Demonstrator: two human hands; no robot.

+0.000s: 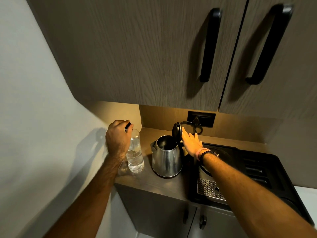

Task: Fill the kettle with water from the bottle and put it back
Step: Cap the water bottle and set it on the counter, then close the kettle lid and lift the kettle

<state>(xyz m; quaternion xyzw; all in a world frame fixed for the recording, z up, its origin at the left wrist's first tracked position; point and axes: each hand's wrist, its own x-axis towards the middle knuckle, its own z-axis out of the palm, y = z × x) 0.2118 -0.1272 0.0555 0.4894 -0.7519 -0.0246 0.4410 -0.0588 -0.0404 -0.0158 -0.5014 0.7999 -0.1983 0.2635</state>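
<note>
A steel kettle [166, 158] stands on the wooden counter [151, 181], its black lid [177, 131] swung up and its inside dark. Left of it stands a clear plastic water bottle [135, 155], upright, with water inside. My left hand [118, 138] is closed over the bottle's top, with a small dark thing, apparently the cap, between the fingertips. My right hand [191, 141] is flat with fingers extended, its fingertips touching the back of the raised lid. A beaded bracelet sits on that wrist.
A black hob or tray unit [248, 169] with a perforated metal plate [208, 188] lies right of the kettle. A black cord [197, 127] runs to a wall socket [201, 118] behind. Overhead cabinets with black handles [210, 45] hang low; a wall is at left.
</note>
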